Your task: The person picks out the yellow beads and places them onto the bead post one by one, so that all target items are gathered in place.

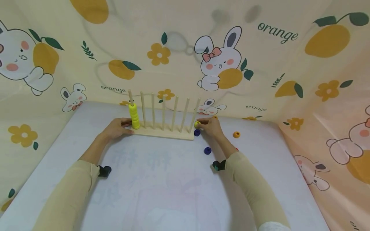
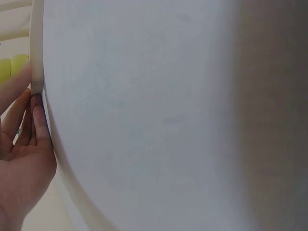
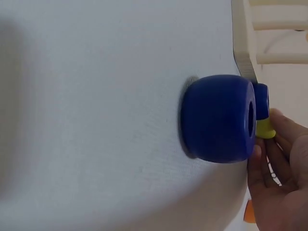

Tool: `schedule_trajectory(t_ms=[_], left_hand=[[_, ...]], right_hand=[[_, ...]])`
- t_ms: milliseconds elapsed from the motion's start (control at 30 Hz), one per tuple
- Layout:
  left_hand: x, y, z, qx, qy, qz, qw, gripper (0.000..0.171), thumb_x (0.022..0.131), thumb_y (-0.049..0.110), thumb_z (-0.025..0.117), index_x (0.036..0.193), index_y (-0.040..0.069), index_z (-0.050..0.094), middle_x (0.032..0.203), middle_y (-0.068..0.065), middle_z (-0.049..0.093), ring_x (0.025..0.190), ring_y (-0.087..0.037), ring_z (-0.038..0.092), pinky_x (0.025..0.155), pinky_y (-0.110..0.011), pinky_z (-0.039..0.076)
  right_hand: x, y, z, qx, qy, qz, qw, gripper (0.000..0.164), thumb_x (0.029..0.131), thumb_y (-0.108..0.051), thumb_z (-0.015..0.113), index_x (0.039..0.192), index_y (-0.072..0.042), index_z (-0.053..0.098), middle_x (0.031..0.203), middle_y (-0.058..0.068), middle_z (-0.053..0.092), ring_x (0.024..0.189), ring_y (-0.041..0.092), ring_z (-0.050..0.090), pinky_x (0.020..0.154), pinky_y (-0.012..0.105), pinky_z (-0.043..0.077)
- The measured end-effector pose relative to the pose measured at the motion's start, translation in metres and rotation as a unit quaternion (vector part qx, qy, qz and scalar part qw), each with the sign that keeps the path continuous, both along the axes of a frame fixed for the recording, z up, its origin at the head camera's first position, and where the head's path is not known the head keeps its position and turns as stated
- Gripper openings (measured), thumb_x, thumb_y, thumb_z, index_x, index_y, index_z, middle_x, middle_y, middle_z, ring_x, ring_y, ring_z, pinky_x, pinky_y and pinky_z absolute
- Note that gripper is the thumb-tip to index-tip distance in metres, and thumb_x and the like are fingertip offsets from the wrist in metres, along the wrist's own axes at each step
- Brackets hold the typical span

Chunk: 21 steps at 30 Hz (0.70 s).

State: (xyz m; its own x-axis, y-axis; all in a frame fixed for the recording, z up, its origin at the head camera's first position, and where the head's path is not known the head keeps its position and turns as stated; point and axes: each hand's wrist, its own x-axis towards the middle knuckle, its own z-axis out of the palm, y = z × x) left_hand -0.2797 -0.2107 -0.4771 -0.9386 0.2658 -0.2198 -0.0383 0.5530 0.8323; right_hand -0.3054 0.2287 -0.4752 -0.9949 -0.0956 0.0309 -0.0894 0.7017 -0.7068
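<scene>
A wooden peg rack with several upright rods stands at the back of the table. Its leftmost rod carries a stack of yellow beads. My left hand holds the left end of the rack's base, thumb and fingers about the corner; the left wrist view shows this hand at the base's edge. Just off the rack's right end, my right hand pinches a yellow bead. A dark blue bead sits right beside that one. Another blue bead looms large in the right wrist view.
Right of the rack lie an orange bead and, partly hidden behind my right wrist, a red one. Another orange bead shows behind my right hand. A printed cloth rises along the table's back edge.
</scene>
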Motion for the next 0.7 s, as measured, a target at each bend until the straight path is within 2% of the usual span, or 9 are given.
schedule_trajectory(t_ms=[100,300,700], left_hand=[[-0.001,0.001,-0.001,-0.004,0.003,-0.001,1.0,0.073,0.086,0.011,0.077,0.147,-0.005,0.04,0.151,-0.022,0.042,0.14,-0.039,0.038,0.119,-0.05,0.027],[-0.001,0.001,-0.001,-0.007,0.008,-0.002,0.9999,0.074,0.086,0.011,0.077,0.147,-0.005,0.04,0.151,-0.024,0.041,0.14,-0.04,0.038,0.119,-0.051,0.026],[0.0,0.001,0.0,-0.006,0.004,0.002,1.0,0.072,0.086,0.01,0.077,0.147,-0.006,0.041,0.151,-0.024,0.041,0.14,-0.039,0.038,0.118,-0.05,0.028]], right_hand=[[0.001,-0.001,0.003,-0.019,0.011,-0.001,1.0,0.028,0.089,-0.022,0.077,0.115,-0.011,0.075,0.109,0.009,0.075,0.1,0.024,0.07,0.083,0.034,0.057],[0.001,-0.004,0.012,-0.05,0.029,-0.011,0.998,0.03,0.089,-0.024,0.076,0.116,-0.012,0.074,0.12,0.007,0.071,0.098,0.023,0.07,0.07,0.024,0.058],[0.005,-0.003,0.047,-0.099,0.071,-0.012,0.992,0.032,0.089,-0.021,0.077,0.118,-0.009,0.073,0.109,0.01,0.074,0.096,0.022,0.071,0.076,0.021,0.057]])
